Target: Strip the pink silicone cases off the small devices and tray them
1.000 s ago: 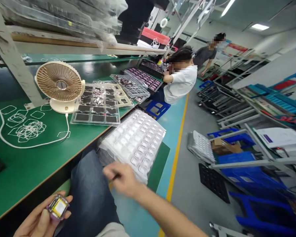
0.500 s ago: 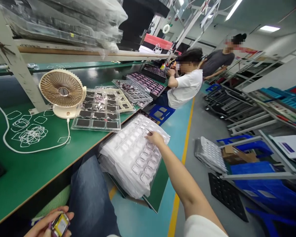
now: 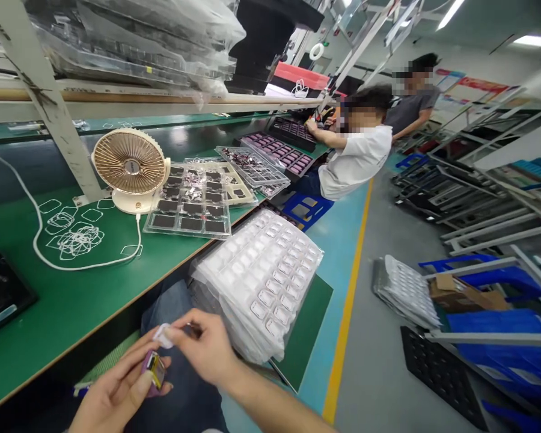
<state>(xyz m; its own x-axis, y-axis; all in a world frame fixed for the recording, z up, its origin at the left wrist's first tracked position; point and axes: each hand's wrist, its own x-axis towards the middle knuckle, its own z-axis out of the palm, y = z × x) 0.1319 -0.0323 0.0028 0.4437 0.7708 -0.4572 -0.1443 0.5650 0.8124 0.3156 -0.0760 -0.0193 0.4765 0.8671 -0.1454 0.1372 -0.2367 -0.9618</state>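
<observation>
My left hand (image 3: 112, 394) is at the bottom of the view, closed around a small purple device with a yellow cell (image 3: 154, 371). My right hand (image 3: 205, 349) is beside it and pinches a small white translucent piece (image 3: 163, 335) just above the device, with a thin dark tool between its fingers. Both hands hover over my jeans-clad lap. To the right of them lies a stack of white blister trays (image 3: 261, 279) on a green board beside the bench.
The green bench (image 3: 63, 307) carries a beige desk fan (image 3: 130, 168), its white cable, clear trays of dark parts (image 3: 189, 207) and a black tray at the left edge. A seated person in white (image 3: 356, 159) and a standing person work further along. Racks and blue crates (image 3: 478, 300) line the aisle.
My right hand came back from the white blister trays to my lap with a small white piece. My left hand rose and turned the purple device on its side.
</observation>
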